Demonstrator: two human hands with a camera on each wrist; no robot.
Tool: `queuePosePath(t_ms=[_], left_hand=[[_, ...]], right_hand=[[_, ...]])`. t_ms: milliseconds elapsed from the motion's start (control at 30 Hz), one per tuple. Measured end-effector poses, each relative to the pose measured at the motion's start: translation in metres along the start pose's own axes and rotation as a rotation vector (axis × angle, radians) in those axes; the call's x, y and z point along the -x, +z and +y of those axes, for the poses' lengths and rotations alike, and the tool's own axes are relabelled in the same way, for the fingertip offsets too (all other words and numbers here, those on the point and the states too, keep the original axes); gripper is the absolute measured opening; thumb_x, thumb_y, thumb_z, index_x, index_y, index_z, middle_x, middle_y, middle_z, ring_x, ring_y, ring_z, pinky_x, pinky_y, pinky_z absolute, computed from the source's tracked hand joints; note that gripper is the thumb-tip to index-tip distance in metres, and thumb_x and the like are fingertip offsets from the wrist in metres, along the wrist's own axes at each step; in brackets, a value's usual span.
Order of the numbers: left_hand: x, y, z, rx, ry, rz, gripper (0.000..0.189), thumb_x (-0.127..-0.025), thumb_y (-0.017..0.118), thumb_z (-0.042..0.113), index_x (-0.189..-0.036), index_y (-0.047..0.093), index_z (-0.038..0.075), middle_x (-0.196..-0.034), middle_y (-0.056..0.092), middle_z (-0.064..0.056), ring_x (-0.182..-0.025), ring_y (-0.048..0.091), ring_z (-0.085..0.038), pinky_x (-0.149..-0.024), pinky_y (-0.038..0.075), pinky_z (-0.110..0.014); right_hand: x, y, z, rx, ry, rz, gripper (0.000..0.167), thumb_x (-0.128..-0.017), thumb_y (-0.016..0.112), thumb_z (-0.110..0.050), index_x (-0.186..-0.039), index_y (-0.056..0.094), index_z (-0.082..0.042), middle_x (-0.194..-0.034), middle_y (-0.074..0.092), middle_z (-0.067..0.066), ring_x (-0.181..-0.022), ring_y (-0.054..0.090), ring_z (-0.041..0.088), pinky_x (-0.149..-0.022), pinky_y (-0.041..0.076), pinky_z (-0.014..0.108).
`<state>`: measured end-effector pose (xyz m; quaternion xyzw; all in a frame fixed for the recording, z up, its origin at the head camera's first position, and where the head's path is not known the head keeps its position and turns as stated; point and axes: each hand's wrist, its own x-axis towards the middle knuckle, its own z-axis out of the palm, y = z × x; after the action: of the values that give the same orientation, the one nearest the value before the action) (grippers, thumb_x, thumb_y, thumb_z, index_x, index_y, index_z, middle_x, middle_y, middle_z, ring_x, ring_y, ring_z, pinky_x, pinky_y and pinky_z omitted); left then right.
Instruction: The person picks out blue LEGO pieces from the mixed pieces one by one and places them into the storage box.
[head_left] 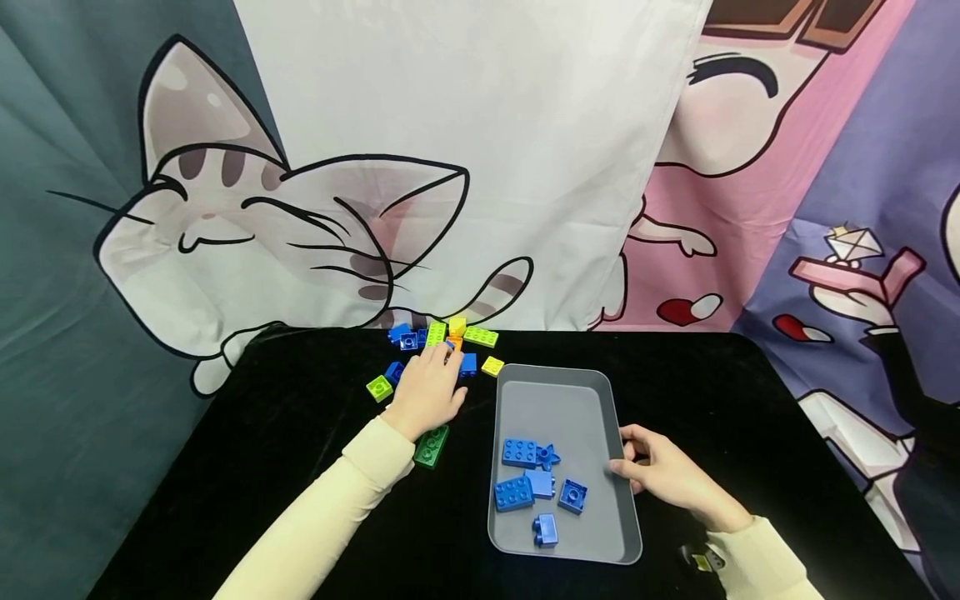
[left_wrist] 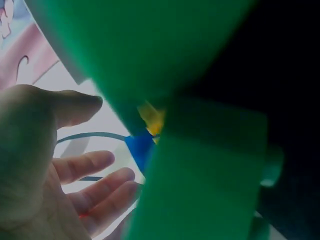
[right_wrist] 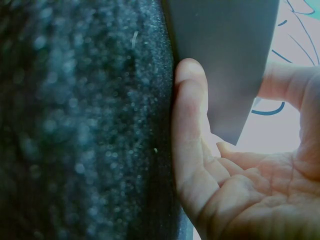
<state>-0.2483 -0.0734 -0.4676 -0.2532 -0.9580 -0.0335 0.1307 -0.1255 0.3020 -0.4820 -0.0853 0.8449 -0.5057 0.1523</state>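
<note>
My left hand (head_left: 427, 387) reaches over the pile of bricks at the far edge of the table. Its fingertips are among blue and orange pieces, and in the left wrist view the thumb (left_wrist: 80, 107) stands apart from the loosely bent fingers. A green brick (head_left: 431, 447) lies beneath that wrist and looms large and blurred in the left wrist view. On the right, my right hand (head_left: 667, 472) pinches the side wall of the grey tray (head_left: 555, 400), thumb over the rim and fingers outside. Inside the tray lie several blue bricks (head_left: 513, 493) and a blue star-shaped piece (head_left: 548, 456).
Around the left hand lie a lime brick (head_left: 379, 387), a yellow brick (head_left: 492, 367), a long lime brick (head_left: 481, 336) and a blue brick (head_left: 468, 364). A black cloth (head_left: 315, 467) covers the table. Behind it hangs a printed cat curtain (head_left: 487, 125).
</note>
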Motion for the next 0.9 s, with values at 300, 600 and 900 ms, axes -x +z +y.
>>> queuePosePath(t_ms=[300,600,900], left_hand=[[-0.009,0.009,-0.009,-0.065,-0.004,-0.037,0.050,-0.092,0.074,0.028,-0.134,0.061,0.005,-0.126,0.063,-0.016,-0.115,0.060,-0.034,-0.089,0.056,-0.049],[-0.010,0.011,-0.011,-0.080,-0.003,-0.067,0.052,-0.092,0.074,0.026,-0.138,0.059,0.006,-0.126,0.063,-0.015,-0.115,0.059,-0.033,-0.090,0.056,-0.046],[-0.004,0.011,-0.010,-0.046,0.027,0.011,0.041,-0.088,0.075,0.019,-0.126,0.063,0.009,-0.117,0.063,-0.012,-0.105,0.062,-0.030,-0.081,0.056,-0.045]], right_hand=[[0.000,0.000,0.001,0.008,-0.003,0.001,0.041,-0.098,0.070,-0.015,-0.128,0.053,0.007,-0.086,0.052,0.008,-0.072,0.069,0.014,-0.061,0.062,0.033],[0.000,0.001,0.001,0.009,0.003,0.002,0.041,-0.098,0.071,-0.015,-0.128,0.053,0.007,-0.086,0.051,0.008,-0.073,0.069,0.014,-0.061,0.061,0.032],[-0.001,0.000,0.001,0.002,0.006,0.002,0.042,-0.098,0.070,-0.014,-0.129,0.053,0.007,-0.086,0.052,0.007,-0.075,0.070,0.015,-0.062,0.062,0.033]])
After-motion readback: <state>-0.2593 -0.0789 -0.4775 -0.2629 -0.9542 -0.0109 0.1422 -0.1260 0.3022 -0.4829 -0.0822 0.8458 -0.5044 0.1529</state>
